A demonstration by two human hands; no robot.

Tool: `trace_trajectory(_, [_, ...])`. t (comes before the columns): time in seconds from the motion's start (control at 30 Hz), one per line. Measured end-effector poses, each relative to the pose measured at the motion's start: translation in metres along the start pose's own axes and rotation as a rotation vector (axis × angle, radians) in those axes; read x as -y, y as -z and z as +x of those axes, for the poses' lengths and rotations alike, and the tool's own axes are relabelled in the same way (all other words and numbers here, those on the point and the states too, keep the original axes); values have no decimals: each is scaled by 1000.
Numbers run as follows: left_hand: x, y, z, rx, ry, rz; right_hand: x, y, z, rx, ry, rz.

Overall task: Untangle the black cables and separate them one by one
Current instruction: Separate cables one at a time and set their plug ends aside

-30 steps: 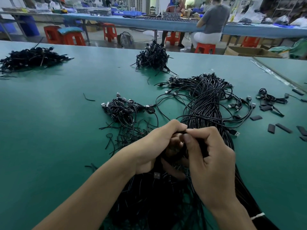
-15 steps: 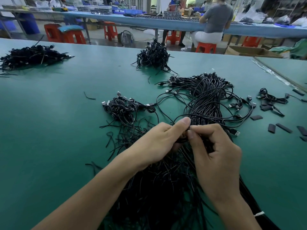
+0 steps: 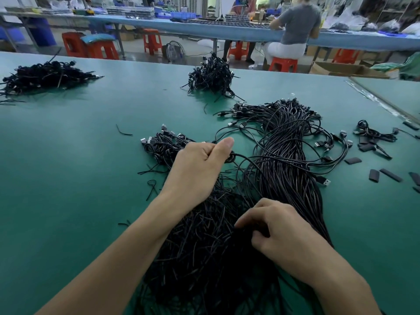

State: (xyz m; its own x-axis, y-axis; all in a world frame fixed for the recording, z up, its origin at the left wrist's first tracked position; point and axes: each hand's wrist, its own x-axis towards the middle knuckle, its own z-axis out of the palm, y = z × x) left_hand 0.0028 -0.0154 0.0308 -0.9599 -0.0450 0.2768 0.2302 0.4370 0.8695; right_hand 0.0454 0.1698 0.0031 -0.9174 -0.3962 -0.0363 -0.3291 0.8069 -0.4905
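While I hold one cable [image 3: 246, 159] pinched in left hand [image 3: 200, 169] | right hand [image 3: 279, 226] closed on near bundle [image 3: 204, 246], mid-table | risk: hard pull cinches loops, drags neighbours.

cable bundle [image 3: 281, 155] centre-right | small pile [image 3: 163, 144] left | clips [image 3: 375, 175] right

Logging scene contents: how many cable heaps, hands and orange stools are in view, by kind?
Cable heaps: 5, counting the big bundle, though borders blur
Hands: 2, left hand and right hand
Orange stools: about 6, such as stool
Total: about 13
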Motion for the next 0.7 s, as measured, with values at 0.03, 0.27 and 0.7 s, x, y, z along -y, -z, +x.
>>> trace_trajectory(0.03, [1,-1,0,-6,24,1,0,-2,0,-10,10,-25])
trace_trajectory(0.27, [7,-5,2,35,130,15,1,-5,2,-64,65,-105])
trace_trajectory(0.7, [9,-3,3,90,124,-145,-4,1,1,-149,86,30])
